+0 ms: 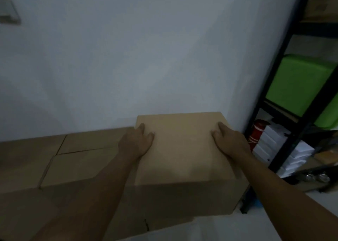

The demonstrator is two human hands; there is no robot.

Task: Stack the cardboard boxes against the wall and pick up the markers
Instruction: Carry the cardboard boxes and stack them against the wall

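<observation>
A plain brown cardboard box (182, 149) stands against the white wall (146, 57), raised above the boxes around it. My left hand (136, 142) rests on the top near its left edge, fingers lying fairly flat. My right hand (229, 141) lies on the top near the right edge, fingers spread over the surface. A lower cardboard box (78, 160) with a taped flap seam sits to the left, also along the wall. No markers are in view.
A black metal shelf rack (285, 87) stands at the right, holding green bins (300, 83), white boxes (274, 145) and a red object (257, 132). More cardboard (27, 209) fills the lower left. A pale floor strip (210, 228) shows at the bottom.
</observation>
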